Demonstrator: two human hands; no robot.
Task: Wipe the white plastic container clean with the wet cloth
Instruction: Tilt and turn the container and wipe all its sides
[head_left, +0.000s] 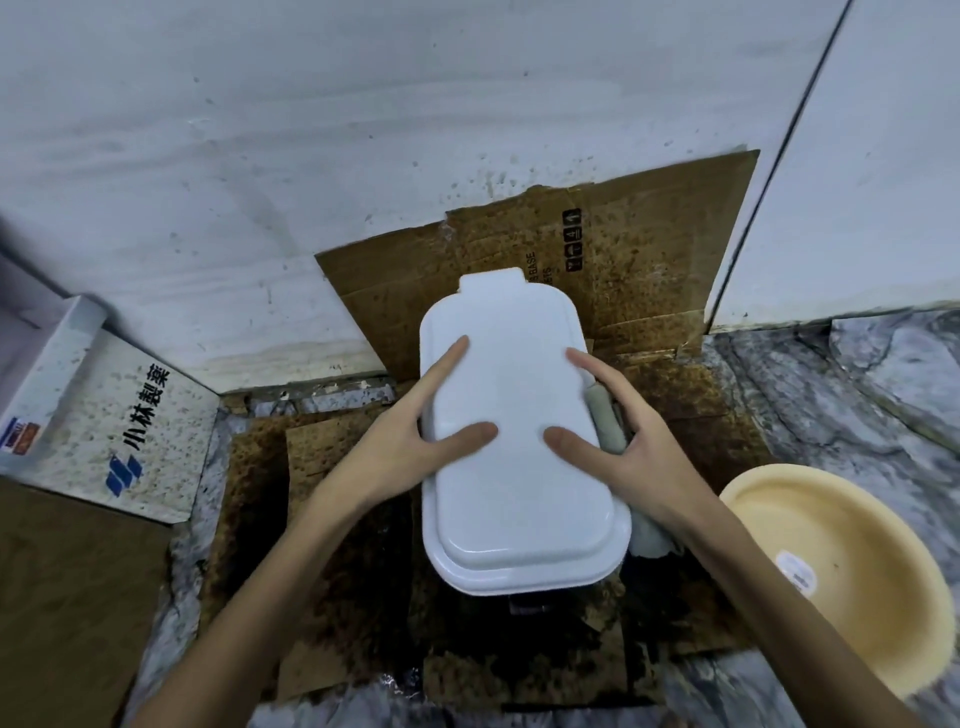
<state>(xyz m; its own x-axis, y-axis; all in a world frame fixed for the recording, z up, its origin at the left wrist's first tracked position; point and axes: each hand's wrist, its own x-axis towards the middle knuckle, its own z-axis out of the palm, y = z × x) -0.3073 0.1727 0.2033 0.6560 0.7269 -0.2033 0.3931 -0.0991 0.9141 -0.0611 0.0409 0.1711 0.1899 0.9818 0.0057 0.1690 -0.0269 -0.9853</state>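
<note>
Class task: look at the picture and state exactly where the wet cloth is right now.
In the head view, the grey cloth is pressed against the right side of the white container, under the right hand, with the cream basin further right.

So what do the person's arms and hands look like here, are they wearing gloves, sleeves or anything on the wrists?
Both are bare. The left hand and right hand show no gloves, rings or watch, and both forearms are uncovered as far as the bottom edge of the picture, so no sleeve is visible. The fingers are long and slender with short nails. No markings or bands show on either wrist.
</note>
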